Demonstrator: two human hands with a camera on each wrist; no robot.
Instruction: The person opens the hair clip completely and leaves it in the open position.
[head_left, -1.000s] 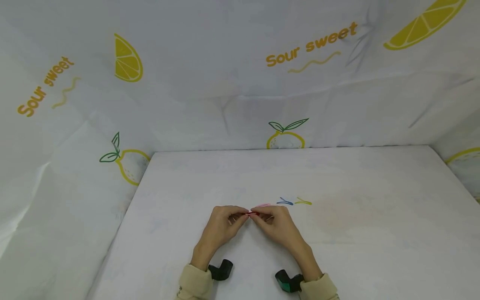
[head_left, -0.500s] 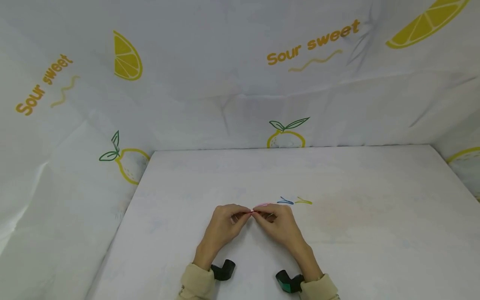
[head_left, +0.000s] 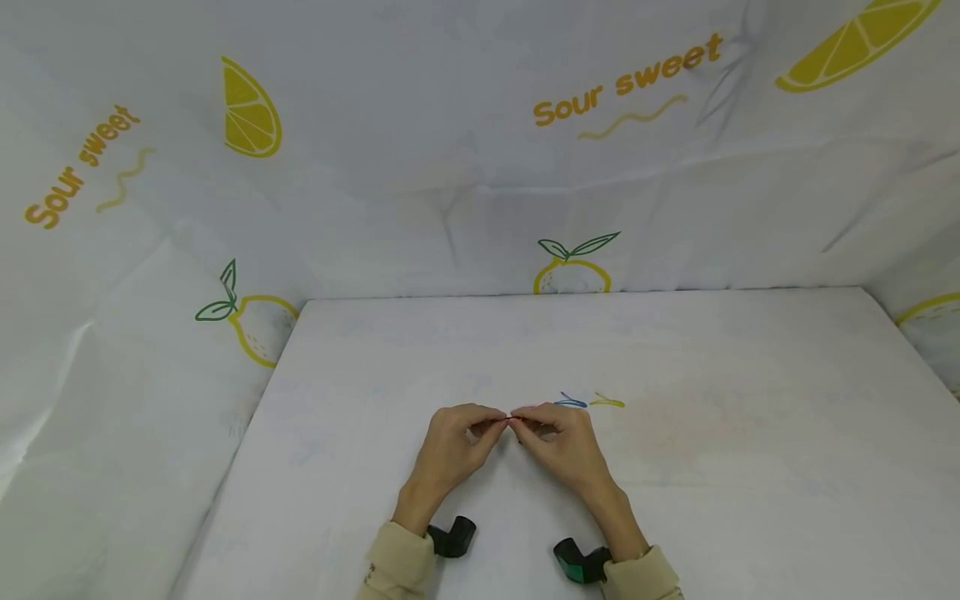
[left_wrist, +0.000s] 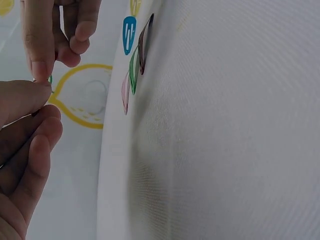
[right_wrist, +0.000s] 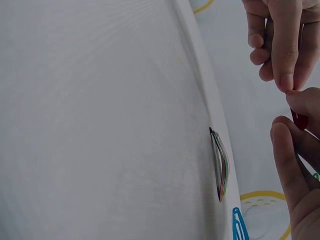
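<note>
A red snap hair clip (right_wrist: 300,120) is held between the two hands, seen almost edge-on in the head view and mostly covered by fingers. My left hand (head_left: 448,446) pinches one end with thumb and index finger. At the other end, the thumb and index finger of my right hand (head_left: 567,446) pinch it too. Just beyond the hands, a blue hair clip (head_left: 571,401) and a yellow one (head_left: 607,401) lie on the table. The left wrist view also shows a pink clip (left_wrist: 125,95), a green clip (left_wrist: 133,71) and a dark brown clip (left_wrist: 145,45).
A white-covered table (head_left: 750,467) spreads under both arms. Behind it and at the sides hangs a white sheet (head_left: 390,125) printed with lemons and lettering. Black wrist mounts (head_left: 454,537) sit by the beige sleeves (head_left: 401,562).
Both hands have shifted slightly away from the body and to the right, fingertips still together. The red clip has turned, showing less of its face in the head view.
</note>
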